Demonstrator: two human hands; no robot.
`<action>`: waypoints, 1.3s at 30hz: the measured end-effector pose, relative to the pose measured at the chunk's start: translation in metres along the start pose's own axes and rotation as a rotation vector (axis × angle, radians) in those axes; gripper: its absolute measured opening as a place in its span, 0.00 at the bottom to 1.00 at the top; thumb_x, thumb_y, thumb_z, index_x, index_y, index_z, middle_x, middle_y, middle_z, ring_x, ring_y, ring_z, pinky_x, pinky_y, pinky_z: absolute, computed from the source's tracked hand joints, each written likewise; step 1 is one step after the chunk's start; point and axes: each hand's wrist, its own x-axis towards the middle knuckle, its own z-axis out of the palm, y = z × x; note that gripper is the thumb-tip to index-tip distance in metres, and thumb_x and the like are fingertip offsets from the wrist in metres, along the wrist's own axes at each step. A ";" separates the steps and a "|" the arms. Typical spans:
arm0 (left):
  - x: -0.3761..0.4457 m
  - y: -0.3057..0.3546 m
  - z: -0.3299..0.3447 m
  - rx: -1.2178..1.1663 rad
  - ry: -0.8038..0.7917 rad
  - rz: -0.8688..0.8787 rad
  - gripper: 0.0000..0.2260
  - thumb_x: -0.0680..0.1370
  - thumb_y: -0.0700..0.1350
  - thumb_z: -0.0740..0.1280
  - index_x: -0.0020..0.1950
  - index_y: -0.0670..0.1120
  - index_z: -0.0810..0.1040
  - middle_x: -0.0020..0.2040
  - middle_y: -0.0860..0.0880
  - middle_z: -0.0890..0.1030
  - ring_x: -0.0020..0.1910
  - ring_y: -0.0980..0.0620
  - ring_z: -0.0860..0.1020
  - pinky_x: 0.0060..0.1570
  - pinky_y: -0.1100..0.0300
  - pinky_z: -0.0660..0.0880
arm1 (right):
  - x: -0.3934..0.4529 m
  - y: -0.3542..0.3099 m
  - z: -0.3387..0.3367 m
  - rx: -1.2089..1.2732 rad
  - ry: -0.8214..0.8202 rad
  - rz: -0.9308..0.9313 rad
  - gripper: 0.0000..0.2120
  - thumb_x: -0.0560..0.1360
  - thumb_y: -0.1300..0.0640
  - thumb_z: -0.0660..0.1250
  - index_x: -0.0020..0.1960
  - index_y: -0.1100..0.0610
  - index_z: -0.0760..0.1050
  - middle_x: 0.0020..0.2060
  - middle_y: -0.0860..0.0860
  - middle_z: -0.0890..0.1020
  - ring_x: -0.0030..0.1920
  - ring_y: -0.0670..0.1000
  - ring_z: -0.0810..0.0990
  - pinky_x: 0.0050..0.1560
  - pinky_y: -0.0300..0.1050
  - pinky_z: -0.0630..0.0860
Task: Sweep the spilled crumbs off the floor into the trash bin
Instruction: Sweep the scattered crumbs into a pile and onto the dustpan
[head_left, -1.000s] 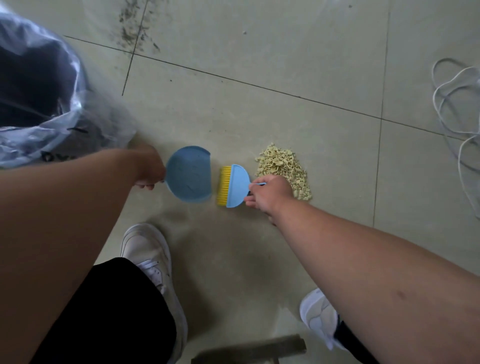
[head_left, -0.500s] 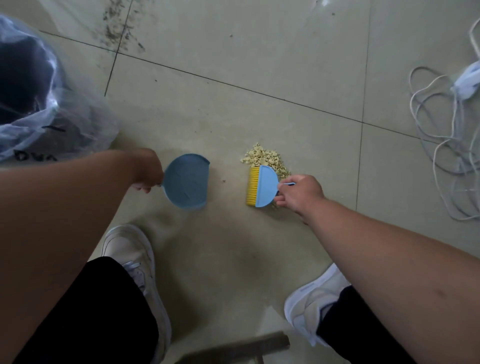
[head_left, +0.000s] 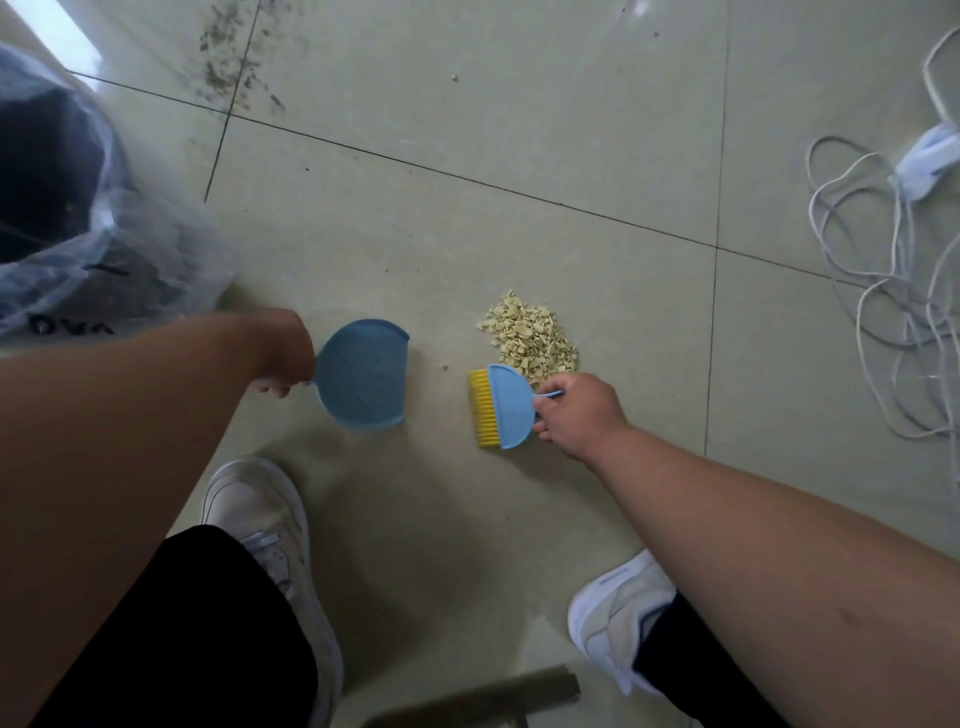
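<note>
Left hand curled round the handle of a small blue dustpan; handle itself hidden by the fingers. Pan sits low over the tile floor, open edge facing right, nothing visible inside it

Right hand pinches the thin blue handle of a hand brush, blue half-round back, yellow bristles pointing left toward the pan. Whether the bristles touch the floor cannot be told

Crumbs: pale yellowish flakes in one compact heap on the floor, just beyond the brush and the right hand, the near edge of the heap touching or nearly touching the brush back. A clear gap of bare tile lies between dustpan and brush; one dark speck in it

Trash bin at far left, dark inside, lined with a clear plastic bag, well apart from the heap and just beyond the left forearm

White shoes below, black trousers. Tangle of white cable on the floor at right
</note>
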 end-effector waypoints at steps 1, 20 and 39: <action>0.001 -0.001 0.001 -0.017 -0.001 -0.011 0.22 0.83 0.47 0.66 0.29 0.44 0.80 0.19 0.54 0.78 0.21 0.58 0.76 0.39 0.63 0.76 | 0.004 0.003 -0.010 -0.016 0.021 0.010 0.08 0.77 0.59 0.71 0.40 0.50 0.79 0.36 0.55 0.86 0.33 0.52 0.88 0.43 0.56 0.87; 0.002 -0.009 0.008 -0.024 -0.046 -0.045 0.20 0.84 0.45 0.64 0.31 0.43 0.79 0.20 0.54 0.78 0.24 0.55 0.78 0.39 0.63 0.77 | 0.016 -0.068 0.026 -0.212 -0.042 -0.236 0.05 0.73 0.51 0.65 0.45 0.49 0.80 0.40 0.49 0.86 0.41 0.53 0.86 0.47 0.52 0.85; 0.020 -0.003 0.017 -0.170 -0.021 -0.038 0.16 0.80 0.45 0.68 0.33 0.42 0.82 0.21 0.51 0.79 0.20 0.53 0.76 0.33 0.61 0.77 | 0.048 -0.044 -0.017 0.097 0.208 0.364 0.15 0.75 0.55 0.63 0.43 0.66 0.81 0.27 0.58 0.84 0.20 0.54 0.80 0.24 0.42 0.75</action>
